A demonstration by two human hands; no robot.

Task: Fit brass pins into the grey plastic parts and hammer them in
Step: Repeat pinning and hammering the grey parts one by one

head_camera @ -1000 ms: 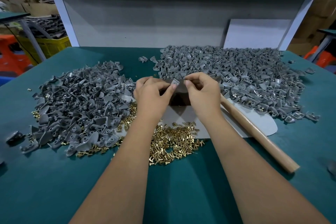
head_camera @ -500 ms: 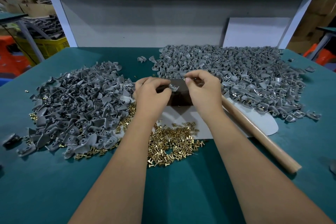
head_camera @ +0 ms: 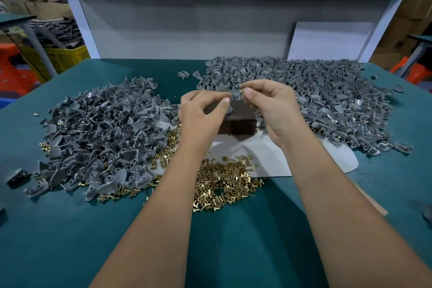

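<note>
Both hands up over the dark block (head_camera: 236,124), fingers nearly meeting.

L hand (head_camera: 201,112): thumb + index curled, pinching a grey plastic part (head_camera: 230,110) at the block's top edge. Part mostly hidden by the fingers, only a sliver shows just past the thumb tip.

R hand (head_camera: 268,105): thumb + index pinched on a brass pin (head_camera: 241,89), other fingers curled under. Pin sits at the R fingertips, just above and beside the part held by L. Can't tell if pin tip is touching the part or in its hole yet.

Block is right under both sets of fingers, resting on a white sheet (head_camera: 280,161) on the green table (head_camera: 70,229).

Rel. to fingers:
- loose brass pins pile (head_camera: 224,182) – toward the person, under the wrists/forearms, partly on the sheet
- grey parts pile, left (head_camera: 100,135) – outboard of L hand, some pins mixed in along its near edge
- grey parts pile, right (head_camera: 315,91) – behind and outboard of R hand, bigger, a few w/ brass visible
- wooden handle (head_camera: 371,201) – only a bit shows by the R forearm, rest hidden under the arm; head not visible.
</note>
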